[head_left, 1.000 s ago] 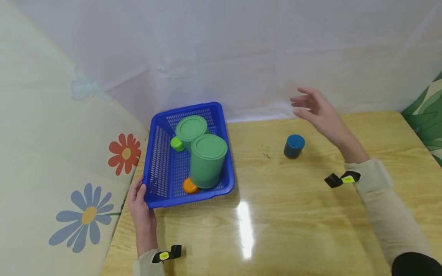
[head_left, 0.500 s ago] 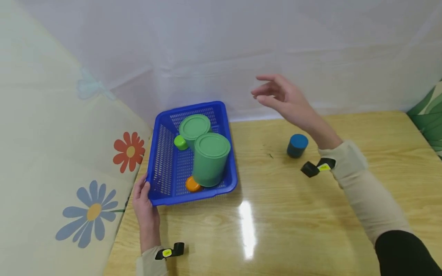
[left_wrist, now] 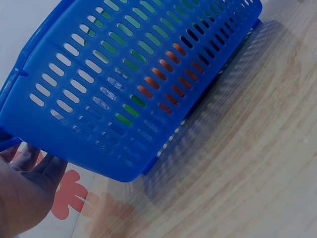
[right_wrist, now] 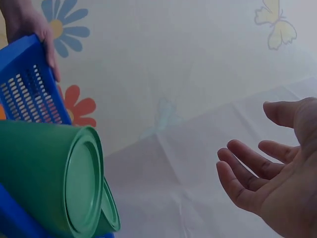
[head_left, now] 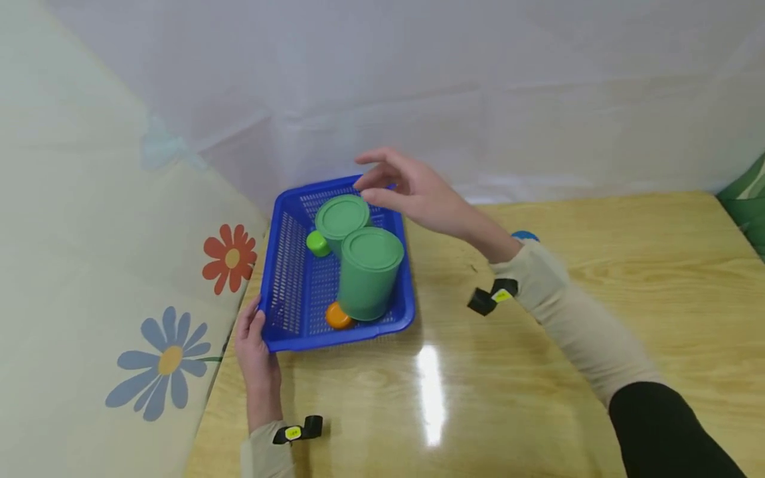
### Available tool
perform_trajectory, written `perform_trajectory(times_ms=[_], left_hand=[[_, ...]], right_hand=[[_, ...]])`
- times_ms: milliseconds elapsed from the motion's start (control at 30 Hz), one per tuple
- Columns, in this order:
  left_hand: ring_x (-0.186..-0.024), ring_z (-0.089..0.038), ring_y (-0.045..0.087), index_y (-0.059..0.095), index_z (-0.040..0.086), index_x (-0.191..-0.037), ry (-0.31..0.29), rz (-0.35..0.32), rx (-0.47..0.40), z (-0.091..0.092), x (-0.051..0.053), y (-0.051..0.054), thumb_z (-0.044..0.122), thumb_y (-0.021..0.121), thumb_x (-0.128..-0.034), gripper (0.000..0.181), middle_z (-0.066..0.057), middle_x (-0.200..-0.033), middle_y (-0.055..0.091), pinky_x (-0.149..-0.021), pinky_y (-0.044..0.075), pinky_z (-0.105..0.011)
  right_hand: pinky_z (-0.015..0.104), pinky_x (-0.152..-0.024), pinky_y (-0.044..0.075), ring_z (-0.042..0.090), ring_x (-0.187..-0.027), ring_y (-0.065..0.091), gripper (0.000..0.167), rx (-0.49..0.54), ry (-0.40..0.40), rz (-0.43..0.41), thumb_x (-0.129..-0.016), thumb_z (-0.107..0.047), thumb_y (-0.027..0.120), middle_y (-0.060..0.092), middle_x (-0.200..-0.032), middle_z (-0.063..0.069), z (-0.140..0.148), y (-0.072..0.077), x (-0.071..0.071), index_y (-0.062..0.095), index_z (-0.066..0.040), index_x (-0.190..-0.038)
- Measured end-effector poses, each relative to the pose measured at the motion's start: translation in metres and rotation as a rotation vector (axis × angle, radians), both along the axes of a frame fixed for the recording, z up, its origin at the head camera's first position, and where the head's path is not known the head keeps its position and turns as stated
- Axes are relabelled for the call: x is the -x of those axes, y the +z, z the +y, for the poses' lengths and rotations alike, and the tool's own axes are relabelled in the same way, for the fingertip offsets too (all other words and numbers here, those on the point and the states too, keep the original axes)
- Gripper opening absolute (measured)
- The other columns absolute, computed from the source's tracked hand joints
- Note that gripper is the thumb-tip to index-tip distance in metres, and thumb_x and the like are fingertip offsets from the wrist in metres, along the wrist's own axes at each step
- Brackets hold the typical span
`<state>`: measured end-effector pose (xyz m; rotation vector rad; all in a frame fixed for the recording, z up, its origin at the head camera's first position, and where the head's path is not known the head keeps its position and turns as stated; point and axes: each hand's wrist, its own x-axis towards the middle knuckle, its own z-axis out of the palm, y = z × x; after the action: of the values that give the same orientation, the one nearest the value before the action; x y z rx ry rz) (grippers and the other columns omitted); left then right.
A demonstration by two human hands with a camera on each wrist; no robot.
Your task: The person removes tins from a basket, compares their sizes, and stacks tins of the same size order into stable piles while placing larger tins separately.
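A blue plastic basket (head_left: 335, 342) with slotted walls stands on the table. My left hand (head_left: 258, 355) grips its near left corner, fingers at the rim; the left wrist view shows the fingers (left_wrist: 47, 166) against the outer wall. Inside the basket are two lidded green canisters, the nearer one (head_left: 369, 282) overlapping the farther one (head_left: 342, 216). A small lime-green object (head_left: 318, 243) lies left of them, and an orange one (head_left: 339, 315) sits by the nearer canister's base. Above the basket's back right corner hovers my right hand (head_left: 412, 189), fingers loosely bent and holding nothing.
A blue cylinder (head_left: 526, 236) stands on the wooden table (head_left: 508, 398), mostly hidden behind my right forearm. A white cloth (head_left: 538, 99) hangs along the back, and a flower-printed cloth (head_left: 89, 232) covers the left side.
My right hand has swept left from above the table near the blue cylinder to over the basket's back right corner. The left hand keeps its grip on the basket.
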<state>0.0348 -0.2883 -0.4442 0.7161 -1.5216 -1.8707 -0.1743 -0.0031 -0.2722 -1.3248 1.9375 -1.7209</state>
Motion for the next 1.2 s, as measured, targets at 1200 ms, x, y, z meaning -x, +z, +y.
perform_trajectory(times_ms=[1200], left_hand=[[-0.123, -0.018, 0.057, 0.058, 0.011, -0.147, -0.031, -0.028, -0.022, -0.002, -0.002, 0.003, 0.022, 0.048, -0.1110, 0.038, -0.002, -0.138, 0.057, -0.093, 0.052, -0.021]], right_hand=[[0.022, -0.085, 0.049, 0.016, -0.100, 0.062, 0.053, -0.587, 0.349, 0.247, -0.105, -0.023, 0.064, 0.067, -0.118, 0.011, -0.142, -0.092, -0.075, 0.046, -0.001, -0.150]])
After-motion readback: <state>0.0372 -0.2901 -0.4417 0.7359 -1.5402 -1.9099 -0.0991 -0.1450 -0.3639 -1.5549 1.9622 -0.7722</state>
